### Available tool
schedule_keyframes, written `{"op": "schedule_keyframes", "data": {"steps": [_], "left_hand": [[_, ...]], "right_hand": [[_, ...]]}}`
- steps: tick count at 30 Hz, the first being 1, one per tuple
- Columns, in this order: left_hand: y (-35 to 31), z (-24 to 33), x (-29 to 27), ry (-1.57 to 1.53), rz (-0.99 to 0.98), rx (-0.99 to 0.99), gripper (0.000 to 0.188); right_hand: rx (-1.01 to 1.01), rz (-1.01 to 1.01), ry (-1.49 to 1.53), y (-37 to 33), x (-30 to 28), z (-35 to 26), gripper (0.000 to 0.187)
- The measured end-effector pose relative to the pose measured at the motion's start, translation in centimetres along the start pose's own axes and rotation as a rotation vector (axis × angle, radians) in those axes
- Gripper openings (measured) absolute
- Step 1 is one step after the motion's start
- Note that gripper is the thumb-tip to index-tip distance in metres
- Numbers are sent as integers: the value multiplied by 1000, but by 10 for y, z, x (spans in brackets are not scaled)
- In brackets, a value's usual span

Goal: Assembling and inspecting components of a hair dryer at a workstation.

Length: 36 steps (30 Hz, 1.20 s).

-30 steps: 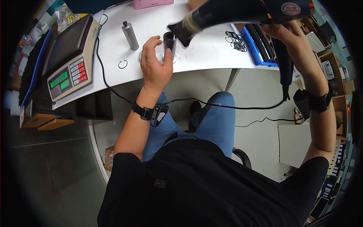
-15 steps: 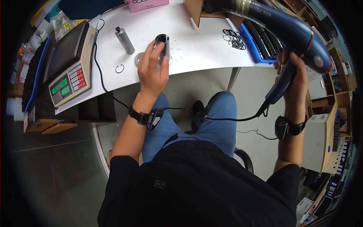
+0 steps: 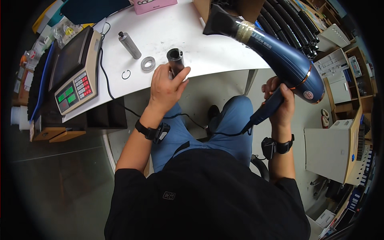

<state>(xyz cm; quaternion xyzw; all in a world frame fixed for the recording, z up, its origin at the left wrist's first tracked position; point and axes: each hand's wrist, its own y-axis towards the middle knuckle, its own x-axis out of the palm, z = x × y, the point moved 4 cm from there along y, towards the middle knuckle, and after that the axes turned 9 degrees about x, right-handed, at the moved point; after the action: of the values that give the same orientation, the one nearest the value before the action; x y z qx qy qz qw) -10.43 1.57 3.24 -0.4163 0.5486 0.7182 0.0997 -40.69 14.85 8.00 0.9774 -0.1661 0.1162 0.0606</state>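
My left hand [image 3: 166, 86] is closed around a short dark metal tube [image 3: 175, 57] at the table's front edge. The tube's open end faces up and shows a slot in its rim. In my right hand [image 3: 282, 106] is a blue hair dryer [image 3: 280, 54], gripped by its handle. Its black nozzle points left over the table, apart from the tube. Left of the tube lie a grey metal ring [image 3: 148, 63] and an open snap ring [image 3: 126, 75]. Behind them a grey metal cylinder [image 3: 130, 46] with a dark knobbed end lies on the white tabletop [image 3: 192, 34].
A scale [image 3: 76, 76] with lit green displays stands at the table's left, its black cable running down the front edge. A pink box [image 3: 155, 5] and a cardboard box [image 3: 202, 10] sit at the back. Several black tubes [image 3: 286, 28] lie at the right. The dryer's cord [image 3: 226, 134] crosses my legs.
My left hand has closed on the tube and drawn it toward me. My right hand has brought the hair dryer left and nearer, so its nozzle now shows above the table.
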Motion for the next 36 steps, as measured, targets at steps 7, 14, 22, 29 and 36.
{"op": "schedule_keyframes", "data": {"steps": [7, 14, 22, 29, 36], "left_hand": [[32, -13, -10, -1334, 44, -845, 47], [62, -27, -4, -1518, -235, -1180, 54], [86, -45, -11, -980, -59, -855, 46], [97, -41, -31, -322, -213, -477, 59], [93, -75, -55, -672, 113, -579, 51]], "right_hand": [[168, -109, 192, 16, 55, 38, 41], [310, -165, 350, 48, 111, 68, 35], [362, -228, 564, 82, 158, 90, 41], [408, -314, 511, 88, 167, 99, 43], [469, -259, 559, 86, 167, 99, 44]]}}
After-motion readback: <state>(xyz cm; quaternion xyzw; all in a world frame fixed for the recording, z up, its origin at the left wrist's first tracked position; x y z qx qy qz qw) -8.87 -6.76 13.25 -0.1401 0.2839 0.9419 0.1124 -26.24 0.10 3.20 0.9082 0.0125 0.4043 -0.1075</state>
